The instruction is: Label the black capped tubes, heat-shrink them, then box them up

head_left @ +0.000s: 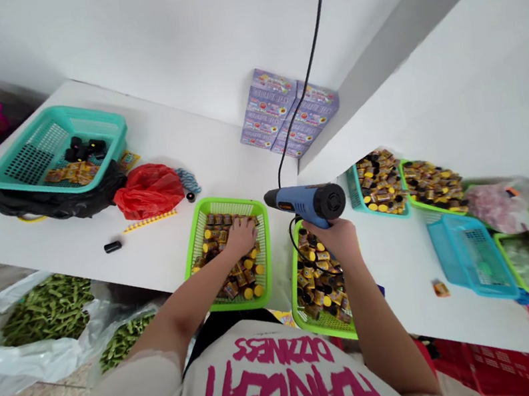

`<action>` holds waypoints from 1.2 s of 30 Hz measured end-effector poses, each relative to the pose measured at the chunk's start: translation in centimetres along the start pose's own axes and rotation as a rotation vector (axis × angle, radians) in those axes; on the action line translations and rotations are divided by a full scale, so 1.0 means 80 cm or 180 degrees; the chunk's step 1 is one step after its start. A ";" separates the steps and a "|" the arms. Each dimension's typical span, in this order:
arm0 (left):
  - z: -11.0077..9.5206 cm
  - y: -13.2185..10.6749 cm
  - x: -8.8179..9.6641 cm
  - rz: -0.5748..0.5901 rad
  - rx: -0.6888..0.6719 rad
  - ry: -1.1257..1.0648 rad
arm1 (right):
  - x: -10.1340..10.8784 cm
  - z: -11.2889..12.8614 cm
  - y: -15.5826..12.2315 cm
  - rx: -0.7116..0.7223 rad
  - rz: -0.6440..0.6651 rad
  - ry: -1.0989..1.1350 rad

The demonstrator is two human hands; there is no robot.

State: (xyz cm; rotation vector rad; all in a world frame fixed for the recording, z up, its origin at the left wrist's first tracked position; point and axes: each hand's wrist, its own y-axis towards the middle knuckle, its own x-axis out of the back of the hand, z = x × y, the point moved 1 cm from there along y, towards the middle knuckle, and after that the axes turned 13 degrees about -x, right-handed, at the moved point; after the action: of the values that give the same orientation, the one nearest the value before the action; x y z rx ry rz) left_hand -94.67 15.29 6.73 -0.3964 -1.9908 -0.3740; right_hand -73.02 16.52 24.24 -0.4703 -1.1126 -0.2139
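My right hand [335,240] grips the handle of a blue heat gun [308,203] whose nozzle points left, with its black cord running up the wall. The gun hangs above a green basket [296,304] packed with small yellow-capped bottles [318,277]. My left hand [239,237] rests palm down on similar bottles in a second green basket [225,204] to the left, fingers curled into the pile. Whether they have closed on a bottle is hidden.
A teal basket [58,148] with black caps sits at the back left over a black bag, beside a red plastic bag [149,189]. Purple cartons [288,113] stand in the corner. More baskets of bottles [383,181] and empty blue, green and yellow baskets line the right. Sacks of green pieces [47,309] lie below.
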 end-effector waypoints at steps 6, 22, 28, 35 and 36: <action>-0.036 -0.108 0.010 0.0078 -0.0170 0.0010 | -0.025 0.008 0.006 0.0275 0.0397 -0.0102; 0.014 -0.228 0.076 -0.0699 0.1253 -0.0153 | -0.066 0.049 0.012 0.0749 0.0695 -0.0607; 0.041 -0.214 0.095 -0.0829 0.1539 -0.0242 | -0.030 0.018 -0.001 0.0720 0.0862 -0.0728; 0.069 -0.165 0.115 -0.0734 0.1485 -0.0315 | -0.017 -0.005 -0.014 0.0592 0.0850 -0.0752; 0.072 -0.153 0.114 -0.0675 0.1426 -0.0328 | -0.019 -0.004 -0.013 0.0559 0.0792 -0.0728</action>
State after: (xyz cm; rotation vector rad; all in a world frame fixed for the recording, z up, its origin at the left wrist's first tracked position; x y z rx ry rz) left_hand -108.40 7.81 11.39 0.0808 -2.1506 -0.0306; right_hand -73.81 15.34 23.00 -0.4790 -1.2708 0.1587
